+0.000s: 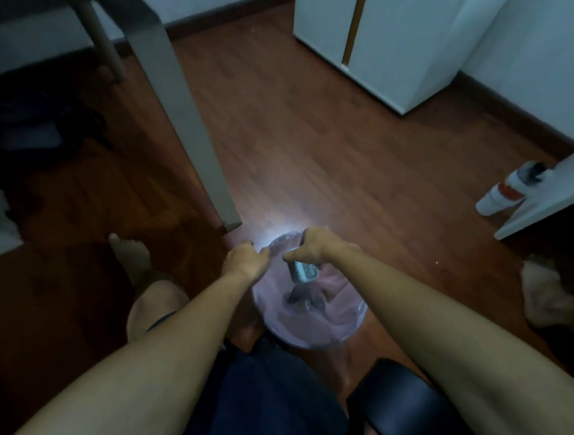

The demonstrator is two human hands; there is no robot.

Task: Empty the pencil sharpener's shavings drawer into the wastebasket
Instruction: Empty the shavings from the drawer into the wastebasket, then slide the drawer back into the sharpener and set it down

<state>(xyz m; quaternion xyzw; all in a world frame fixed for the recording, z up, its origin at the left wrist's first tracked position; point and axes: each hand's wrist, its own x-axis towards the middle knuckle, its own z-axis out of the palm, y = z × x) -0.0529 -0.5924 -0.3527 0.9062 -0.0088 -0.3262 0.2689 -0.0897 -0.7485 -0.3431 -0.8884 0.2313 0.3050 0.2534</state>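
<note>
**Drawer held tipped over the wastebasket**

I take the wastebasket (pixel 308 322) as my landmark: a round bin with a pale rim and a pinkish liner, standing on the wooden floor (pixel 319 144) just ahead of my knees. A bright patch of light falls on the floor at its far rim.

My right hand (pixel 317 245) hangs above the far half of the basket, fingers curled and closed around the drawer (pixel 303 272). The drawer is a small grey, box-like piece, tilted so that one end points down into the basket. It sits over the opening, inside the rim's outline and clear of the liner. Below it, inside the basket, I see a dark blurred streak; I cannot tell whether it is falling shavings or rubbish lying in the liner.

My left hand (pixel 246 260) is at the basket's left rim, fingers bent over the edge. The view is too dim for me to say whether it grips the rim or only rests there.

1 table leg (pixel 183 116) comes down to the floor just beyond the basket, to its far left. A white cabinet (pixel 388 43) stands well beyond the basket against the wall. A white bottle (pixel 507 190) with a red band stands far to the basket's right, beside a white panel. My bare foot (pixel 129 256) rests on the floor left of the basket.
</note>
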